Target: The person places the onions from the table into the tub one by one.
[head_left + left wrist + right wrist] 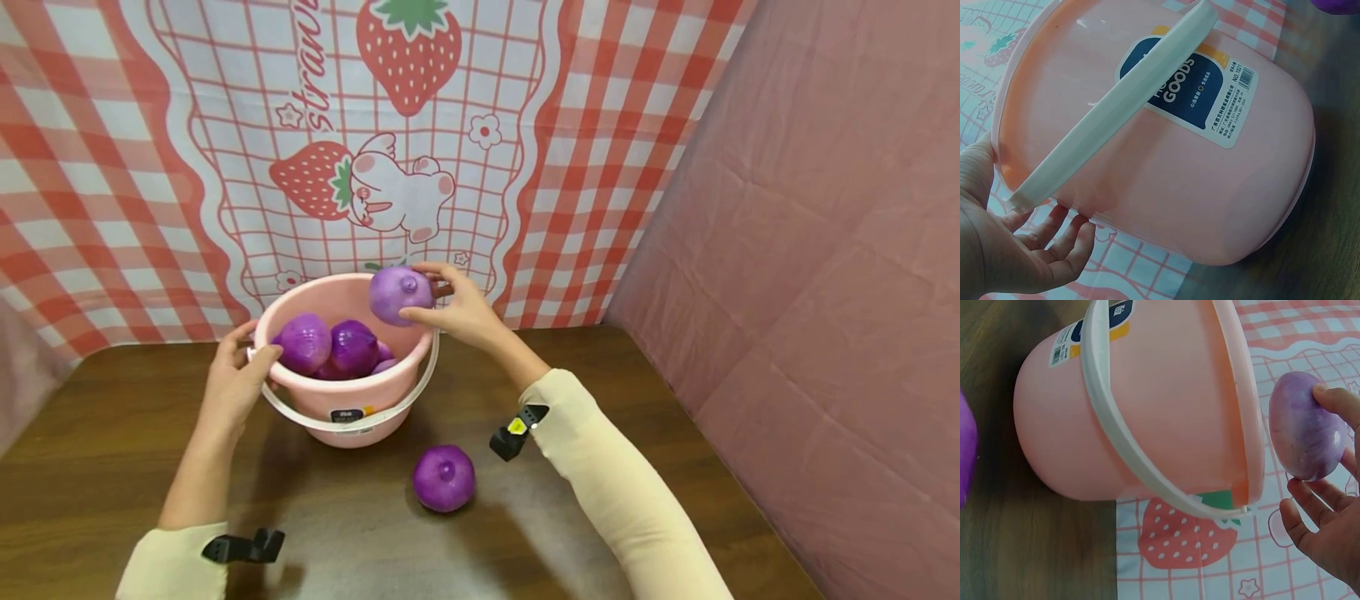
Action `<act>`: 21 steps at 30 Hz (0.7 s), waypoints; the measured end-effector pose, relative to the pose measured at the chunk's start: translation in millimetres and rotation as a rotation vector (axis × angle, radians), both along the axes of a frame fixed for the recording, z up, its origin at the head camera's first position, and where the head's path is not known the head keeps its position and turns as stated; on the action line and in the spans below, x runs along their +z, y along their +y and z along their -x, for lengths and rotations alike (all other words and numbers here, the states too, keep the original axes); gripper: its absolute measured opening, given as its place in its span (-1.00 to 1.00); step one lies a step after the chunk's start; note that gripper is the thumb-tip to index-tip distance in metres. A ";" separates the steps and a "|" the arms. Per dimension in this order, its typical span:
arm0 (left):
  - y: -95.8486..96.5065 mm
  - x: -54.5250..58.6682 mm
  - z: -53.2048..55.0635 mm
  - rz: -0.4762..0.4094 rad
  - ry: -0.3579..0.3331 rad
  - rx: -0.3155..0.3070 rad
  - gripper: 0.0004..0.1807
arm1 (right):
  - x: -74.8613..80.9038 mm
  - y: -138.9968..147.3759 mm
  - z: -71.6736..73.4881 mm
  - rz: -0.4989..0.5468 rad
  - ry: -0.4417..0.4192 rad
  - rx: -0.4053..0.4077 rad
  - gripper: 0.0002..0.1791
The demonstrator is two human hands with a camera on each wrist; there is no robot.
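Note:
A pink bucket with a white handle stands upright on the table, several purple onions inside it. My left hand grips the bucket's left rim, thumb over the edge and fingers against the outer wall, as the left wrist view also shows. Above the right side of the bucket's opening, my right hand holds a paler purple onion between thumb and fingers. In the right wrist view that onion is apart from the rim. Another purple onion lies on the table in front of the bucket.
The brown wooden table carries the bucket. Behind it hangs a red-and-white checked cloth with strawberry prints. A plain pink cloth closes off the right side. The bucket's handle hangs down across its front.

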State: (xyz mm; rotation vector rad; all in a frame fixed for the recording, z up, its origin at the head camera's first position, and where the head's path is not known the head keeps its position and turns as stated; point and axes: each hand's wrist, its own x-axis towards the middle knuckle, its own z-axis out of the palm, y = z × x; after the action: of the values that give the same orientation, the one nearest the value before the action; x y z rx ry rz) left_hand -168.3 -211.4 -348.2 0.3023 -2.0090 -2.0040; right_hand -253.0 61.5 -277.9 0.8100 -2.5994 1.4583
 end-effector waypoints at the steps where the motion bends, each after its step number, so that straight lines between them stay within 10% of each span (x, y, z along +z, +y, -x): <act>1: 0.0 -0.2 -0.1 0.000 0.000 0.000 -0.34 | 0.2 -1.8 -0.2 0.001 0.000 0.000 -0.28; 21: 1.1 1.1 -0.3 0.011 -0.002 0.004 -0.34 | -5.4 -39.5 3.3 0.125 -0.067 0.018 -0.26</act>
State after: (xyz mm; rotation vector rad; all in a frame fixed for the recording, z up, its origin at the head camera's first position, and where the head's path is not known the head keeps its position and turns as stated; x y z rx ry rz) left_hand -168.1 -210.3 -347.1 0.3062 -2.0183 -1.9902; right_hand -256.3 22.0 -283.2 0.7850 -2.5227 1.6610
